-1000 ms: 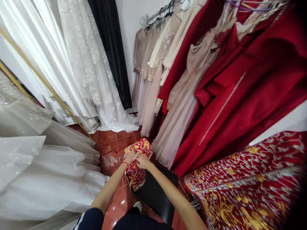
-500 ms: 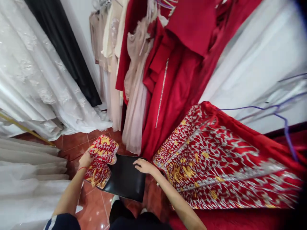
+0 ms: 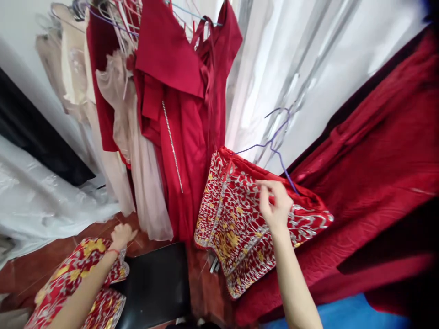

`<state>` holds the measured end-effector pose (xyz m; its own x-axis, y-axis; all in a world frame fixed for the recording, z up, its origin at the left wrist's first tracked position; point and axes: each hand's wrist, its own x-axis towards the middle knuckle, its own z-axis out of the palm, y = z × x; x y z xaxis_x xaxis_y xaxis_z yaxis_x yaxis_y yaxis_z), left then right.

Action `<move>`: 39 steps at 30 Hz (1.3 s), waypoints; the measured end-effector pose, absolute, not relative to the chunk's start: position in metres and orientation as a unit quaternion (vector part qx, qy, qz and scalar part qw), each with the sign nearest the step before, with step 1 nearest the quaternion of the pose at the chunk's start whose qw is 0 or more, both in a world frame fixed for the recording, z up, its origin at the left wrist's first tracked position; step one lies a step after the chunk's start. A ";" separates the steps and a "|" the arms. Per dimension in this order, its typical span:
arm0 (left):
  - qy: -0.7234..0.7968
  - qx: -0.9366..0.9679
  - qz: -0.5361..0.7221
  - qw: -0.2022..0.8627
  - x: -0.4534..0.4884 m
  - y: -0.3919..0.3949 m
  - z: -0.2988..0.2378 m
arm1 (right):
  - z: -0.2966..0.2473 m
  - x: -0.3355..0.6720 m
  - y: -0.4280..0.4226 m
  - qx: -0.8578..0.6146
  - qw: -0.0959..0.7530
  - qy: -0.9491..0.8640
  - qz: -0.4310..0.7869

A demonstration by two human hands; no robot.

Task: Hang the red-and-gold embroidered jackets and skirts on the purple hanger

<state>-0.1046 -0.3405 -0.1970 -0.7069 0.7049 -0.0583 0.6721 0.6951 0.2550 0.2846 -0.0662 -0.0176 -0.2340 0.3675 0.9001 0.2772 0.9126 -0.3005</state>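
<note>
Crimson satin cloth [image 3: 377,173], heavy and creased, fills the right side and runs down under everything else there. Behind it hang glossy white plastic garment covers [image 3: 302,59]. On the rail to the left hangs a long red satin dress [image 3: 178,151] with a thin line of sparkling stones down its front, and just beside it a pale pink tulle dress [image 3: 140,173]. Reddish-brown tiled floor [image 3: 37,262] shows at lower left.

At the centre is the red embroidered garment [image 3: 233,228], densely worked in silver and gold. It tilts down to the left over the crimson satin cloth and is carried on a thin purple wire hanger [image 3: 274,148], whose hook rises against the white covers. A black seat [image 3: 154,285] sits below it at bottom centre, and a folded red cloth with yellow flowers [image 3: 78,269] touches the seat's left edge.

The right hand [image 3: 276,210] is up at the garment's top edge, thumb and fingertips closed in a pinch on the fabric just beside the hanger's shoulder. The left hand [image 3: 121,235] rests at the upper end of the folded cloth with its fingers loosely curled; whether it grips the cloth cannot be told. A thin red thread bracelet [image 3: 111,251] circles that wrist.
</note>
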 end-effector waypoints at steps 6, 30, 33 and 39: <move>0.734 0.620 0.272 -0.057 -0.033 -0.160 -0.085 | 0.019 0.331 -0.041 -0.404 0.514 -0.728 -0.208; 0.615 0.714 0.267 -0.199 0.044 -0.042 0.014 | -0.008 0.357 -0.003 -0.504 0.309 -0.790 -0.161; 0.611 0.721 0.269 -0.185 0.046 -0.049 0.014 | -0.008 0.356 -0.002 -0.509 0.305 -0.792 -0.147; 0.616 0.714 0.306 -0.136 0.052 -0.060 0.017 | -0.008 0.359 0.000 -0.498 0.287 -0.806 -0.140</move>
<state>0.0521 -0.0603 0.0174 0.0551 0.7957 0.6031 0.9616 -0.2050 0.1827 0.3594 0.0003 -0.0077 -0.3393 0.7226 0.6023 0.8831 0.4653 -0.0607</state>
